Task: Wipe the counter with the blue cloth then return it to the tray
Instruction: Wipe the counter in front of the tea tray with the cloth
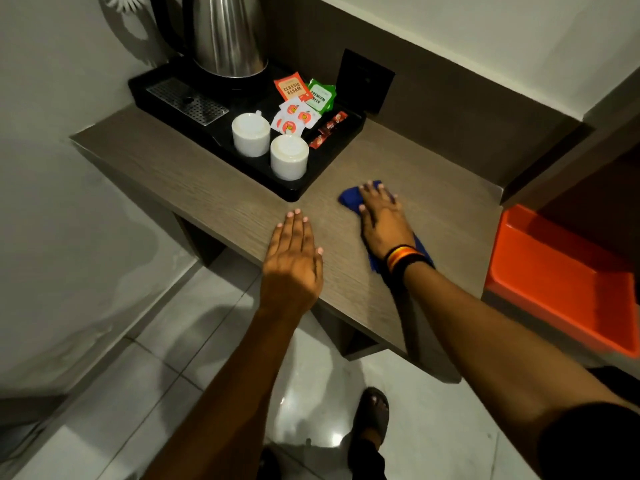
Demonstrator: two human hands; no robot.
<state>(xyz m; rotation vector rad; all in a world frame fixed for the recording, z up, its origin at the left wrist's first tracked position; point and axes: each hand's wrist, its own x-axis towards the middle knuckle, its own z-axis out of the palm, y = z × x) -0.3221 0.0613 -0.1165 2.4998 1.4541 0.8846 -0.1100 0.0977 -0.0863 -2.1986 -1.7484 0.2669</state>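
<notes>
The blue cloth (349, 199) lies flat on the brown wooden counter (207, 188), to the right of the black tray (294, 194). My right hand (382, 220) presses down on the cloth with spread fingers, covering most of it; blue edges show past the fingertips and beside the wrist. My left hand (292, 258) rests flat and empty on the counter's front edge, fingers together, just below the tray's near corner.
The tray carries a steel kettle (227, 32), two upturned white cups (251, 133), tea sachets (292, 88) and a metal drip grille (187, 100). An orange bin (561, 278) sits right of the counter. A wall rises behind; tiled floor and my sandalled foot (372, 414) lie below.
</notes>
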